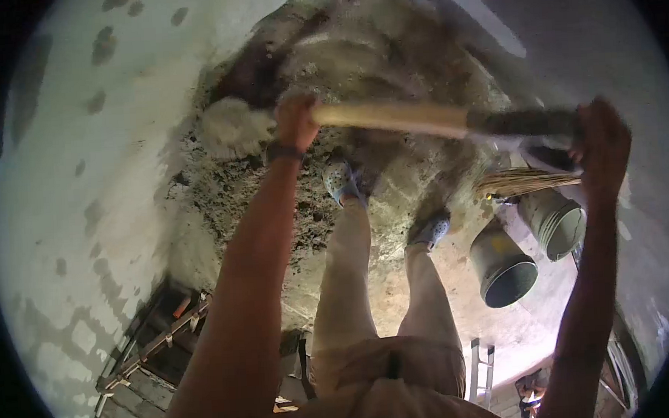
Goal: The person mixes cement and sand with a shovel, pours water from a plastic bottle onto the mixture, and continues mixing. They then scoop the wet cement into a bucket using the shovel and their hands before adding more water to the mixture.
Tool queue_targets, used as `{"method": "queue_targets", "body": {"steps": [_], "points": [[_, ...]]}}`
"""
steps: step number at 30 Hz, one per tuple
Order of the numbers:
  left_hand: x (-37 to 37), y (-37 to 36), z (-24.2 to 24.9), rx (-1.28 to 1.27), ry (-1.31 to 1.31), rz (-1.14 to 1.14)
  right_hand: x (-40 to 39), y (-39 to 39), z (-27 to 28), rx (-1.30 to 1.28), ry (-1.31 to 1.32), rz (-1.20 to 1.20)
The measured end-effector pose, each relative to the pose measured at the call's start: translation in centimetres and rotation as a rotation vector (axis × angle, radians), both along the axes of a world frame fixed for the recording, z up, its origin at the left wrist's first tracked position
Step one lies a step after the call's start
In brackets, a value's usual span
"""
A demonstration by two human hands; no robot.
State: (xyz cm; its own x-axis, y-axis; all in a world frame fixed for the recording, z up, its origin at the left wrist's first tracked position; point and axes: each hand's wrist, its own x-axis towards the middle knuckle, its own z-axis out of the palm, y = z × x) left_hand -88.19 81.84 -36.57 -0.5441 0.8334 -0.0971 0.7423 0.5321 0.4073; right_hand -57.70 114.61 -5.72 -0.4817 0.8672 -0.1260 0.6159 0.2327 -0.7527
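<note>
A long wooden handle [390, 119] with a dark section toward its right end lies almost level across the view, slightly blurred. My left hand [297, 121], with a dark band at the wrist, is closed round it near its left end. At the dark right end, my right hand [602, 149] grips the same handle. Beside my left hand is a pale, blurred shape [232, 129], perhaps the tool's head; its link to the handle is hidden. Loose dark soil [308, 214] covers the ground below, around my left shoe [339, 180].
Two buckets [504, 267] [553, 224] lie at the right, near a bundle of thin sticks [526, 181]. My other shoe [432, 232] stands on the floor. Walls rise on both sides. A ladder [480, 368] and a wooden frame [156, 343] are lower down.
</note>
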Motion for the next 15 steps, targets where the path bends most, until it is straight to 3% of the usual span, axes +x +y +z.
{"method": "queue_targets", "body": {"steps": [1,3,4,6,8,9,10,13,14,15], "points": [[1.5,-2.5,2.6,-0.061,0.048,0.020,3.4,-1.5,-0.5,0.128,0.041,0.117],[4.5,-7.3,7.0,0.088,-0.008,0.056,11.7,-4.5,0.1,0.514,-0.520,0.474],[6.4,-9.2,9.5,0.071,0.092,0.069,15.9,-6.0,0.3,0.739,-0.718,0.643],[9.5,-10.6,13.0,0.047,0.195,0.087,17.6,-8.4,3.8,0.541,-0.343,0.565],[10.8,-9.4,15.0,0.020,-0.192,-0.062,18.9,-10.5,6.4,0.339,0.019,0.465],[11.8,-7.5,15.0,0.037,-0.208,-0.079,20.3,-11.4,7.2,0.235,0.193,0.411],[13.1,-4.8,14.6,0.053,-0.230,-0.099,24.2,-11.2,6.4,0.206,0.087,0.134],[16.4,4.9,11.1,0.184,-0.179,-0.365,31.0,-11.2,3.8,0.176,-0.053,-0.385],[17.3,8.0,8.5,0.255,-0.178,-0.423,31.3,-11.8,4.1,-0.170,0.031,-0.716],[17.8,11.1,7.9,0.161,-0.205,-0.483,31.0,-12.5,4.3,-0.524,0.121,-1.039]]}}
